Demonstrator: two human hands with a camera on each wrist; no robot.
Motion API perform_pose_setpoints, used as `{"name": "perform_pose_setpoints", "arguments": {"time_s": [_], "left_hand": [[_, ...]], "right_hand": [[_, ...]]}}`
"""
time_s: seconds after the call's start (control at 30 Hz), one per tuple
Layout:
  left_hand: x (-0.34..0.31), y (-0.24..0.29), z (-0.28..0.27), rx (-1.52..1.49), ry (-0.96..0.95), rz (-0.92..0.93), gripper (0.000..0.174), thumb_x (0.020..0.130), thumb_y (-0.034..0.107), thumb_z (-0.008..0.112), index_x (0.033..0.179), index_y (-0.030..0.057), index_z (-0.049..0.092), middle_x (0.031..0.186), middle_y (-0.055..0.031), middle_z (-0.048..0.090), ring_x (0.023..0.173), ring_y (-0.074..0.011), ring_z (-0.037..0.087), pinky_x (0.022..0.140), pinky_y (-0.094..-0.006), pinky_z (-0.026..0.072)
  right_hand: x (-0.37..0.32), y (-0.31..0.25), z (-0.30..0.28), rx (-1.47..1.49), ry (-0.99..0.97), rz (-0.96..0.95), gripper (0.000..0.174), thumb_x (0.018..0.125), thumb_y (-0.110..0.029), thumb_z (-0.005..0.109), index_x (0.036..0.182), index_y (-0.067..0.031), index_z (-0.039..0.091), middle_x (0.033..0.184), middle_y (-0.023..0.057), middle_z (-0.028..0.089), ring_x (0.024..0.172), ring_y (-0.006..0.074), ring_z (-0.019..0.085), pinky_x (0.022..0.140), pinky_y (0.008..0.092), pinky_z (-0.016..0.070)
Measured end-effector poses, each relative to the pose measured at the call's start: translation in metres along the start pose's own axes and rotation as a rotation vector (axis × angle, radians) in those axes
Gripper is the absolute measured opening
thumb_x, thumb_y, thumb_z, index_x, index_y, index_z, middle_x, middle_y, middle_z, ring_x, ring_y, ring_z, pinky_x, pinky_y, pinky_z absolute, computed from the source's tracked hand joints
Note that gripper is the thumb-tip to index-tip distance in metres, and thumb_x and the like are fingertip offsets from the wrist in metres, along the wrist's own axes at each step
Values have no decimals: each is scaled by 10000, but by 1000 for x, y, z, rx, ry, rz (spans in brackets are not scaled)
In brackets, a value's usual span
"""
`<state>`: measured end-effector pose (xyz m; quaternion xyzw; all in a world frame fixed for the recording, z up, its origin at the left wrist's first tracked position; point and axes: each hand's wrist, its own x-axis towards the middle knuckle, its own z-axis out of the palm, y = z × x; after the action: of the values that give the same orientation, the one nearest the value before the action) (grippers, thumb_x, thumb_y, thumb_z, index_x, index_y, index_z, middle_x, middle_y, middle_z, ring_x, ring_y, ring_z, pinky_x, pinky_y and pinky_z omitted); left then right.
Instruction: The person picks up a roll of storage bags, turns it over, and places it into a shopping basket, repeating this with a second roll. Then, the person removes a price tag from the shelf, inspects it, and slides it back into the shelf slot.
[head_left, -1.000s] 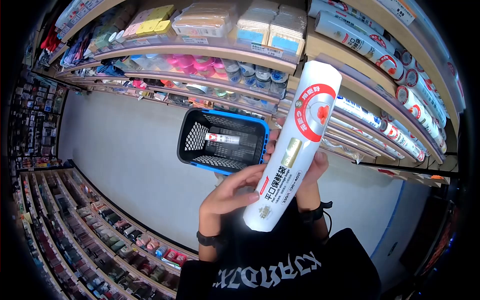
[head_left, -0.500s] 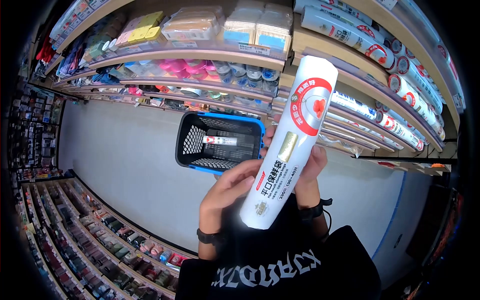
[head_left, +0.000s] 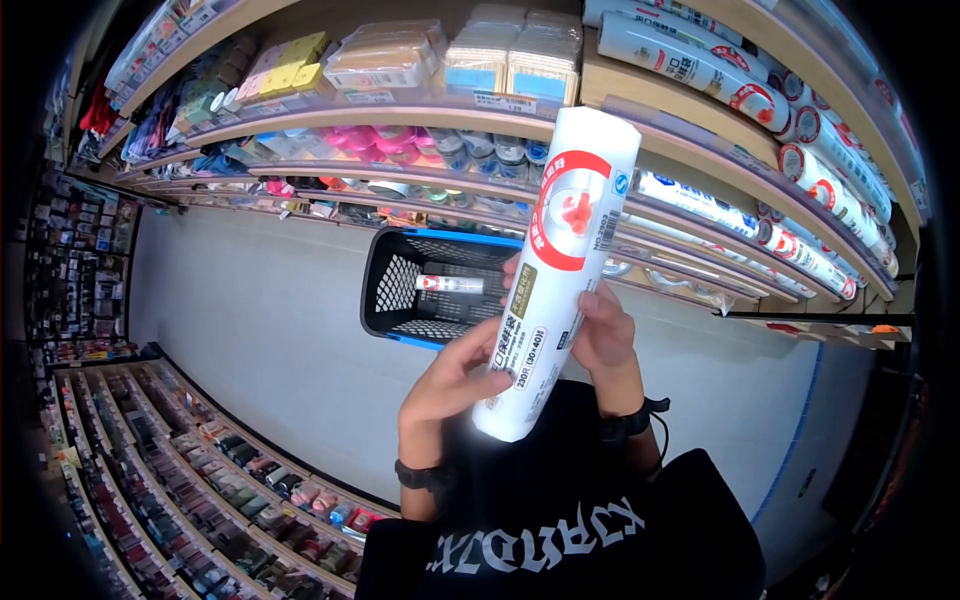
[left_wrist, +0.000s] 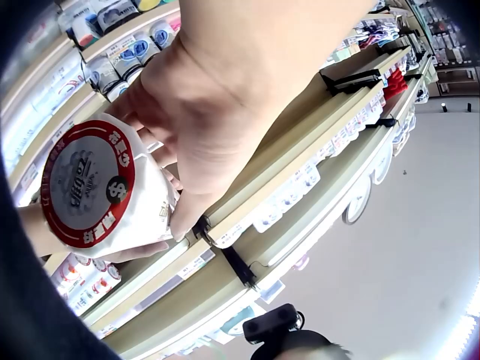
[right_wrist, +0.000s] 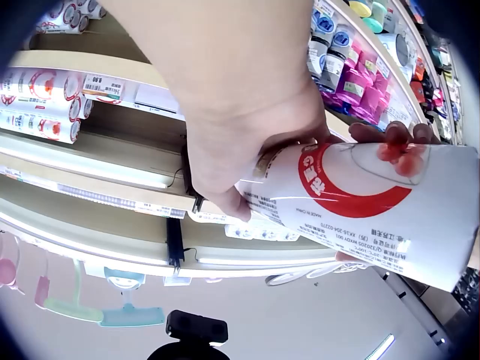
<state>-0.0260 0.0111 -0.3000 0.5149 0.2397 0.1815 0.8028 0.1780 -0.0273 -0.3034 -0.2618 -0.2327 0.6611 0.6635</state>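
Both hands grip a large white roll of flat-mouth storage bags point(head_left: 560, 260), with a red ring and a picture of red fruit on it. It slants in front of the chest in the head view. My left hand point(head_left: 448, 378) holds its lower part, the thumb across the print. On the other side, my right hand point(head_left: 606, 335) has its thumb on the roll near the middle. One round end with a red ring label point(left_wrist: 86, 184) faces the left wrist camera. Small print and the red arc show beyond my right hand point(right_wrist: 255, 127) in the right wrist view.
A black shopping basket point(head_left: 375, 285) with a blue rim stands on the floor beyond the hands, a smaller white roll point(head_left: 450, 285) inside it. Similar rolls point(head_left: 690, 75) fill the shelves at right. More stocked shelves point(head_left: 200, 460) line the lower left.
The roll has turned about its length, so a barcode and more side print now show. It has also shifted left, and my right thumb lies higher on its side.
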Motion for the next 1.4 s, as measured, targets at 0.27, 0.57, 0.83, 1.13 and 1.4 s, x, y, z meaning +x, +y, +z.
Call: {"name": "perform_pose_setpoints", "arguments": {"time_s": [0.27, 0.57, 0.83, 1.13, 1.4], "left_hand": [[5, 9, 0, 88, -20, -56, 743, 740, 65, 781, 1393, 3, 433, 1230, -67, 604, 1156, -166, 556, 1045, -346, 377], [23, -1, 2, 309, 234, 19, 803, 674, 50, 829, 1383, 38, 452, 1357, -113, 501, 1266, -218, 471, 1081, -357, 344], [21, -6, 0, 137, 303, 18, 755, 726, 27, 761, 1409, 75, 443, 1444, -118, 434, 1354, -264, 398, 1127, -377, 309], [20, -14, -4, -61, 331, 12, 844, 687, 43, 817, 1433, 85, 425, 1466, -110, 415, 1360, -252, 395, 1135, -387, 312], [21, -16, -5, 44, 307, 25, 876, 665, 93, 847, 1432, 90, 422, 1473, -120, 404, 1364, -259, 391, 1132, -391, 322]], "right_hand": [[0, 8, -13, -41, 51, 4, 758, 800, -376, 698, 1362, 38, 402, 1300, 248, 526, 1172, 314, 580, 968, 415, 511], [-18, 6, -17, -532, -125, -248, 666, 731, -173, 804, 1314, -48, 507, 1302, 106, 560, 1227, 247, 521, 1035, 394, 419], [-5, -10, 1, -676, -339, -192, 730, 662, -181, 854, 1314, -93, 538, 1328, 95, 555, 1278, 278, 463, 1075, 414, 353], [4, -11, 6, -673, -381, -172, 689, 695, -144, 813, 1321, -89, 529, 1343, 122, 534, 1279, 302, 471, 1079, 434, 344], [7, -11, 1, -656, -389, -187, 684, 705, -153, 808, 1323, -91, 523, 1334, 104, 544, 1269, 285, 475, 1068, 423, 352]]}}
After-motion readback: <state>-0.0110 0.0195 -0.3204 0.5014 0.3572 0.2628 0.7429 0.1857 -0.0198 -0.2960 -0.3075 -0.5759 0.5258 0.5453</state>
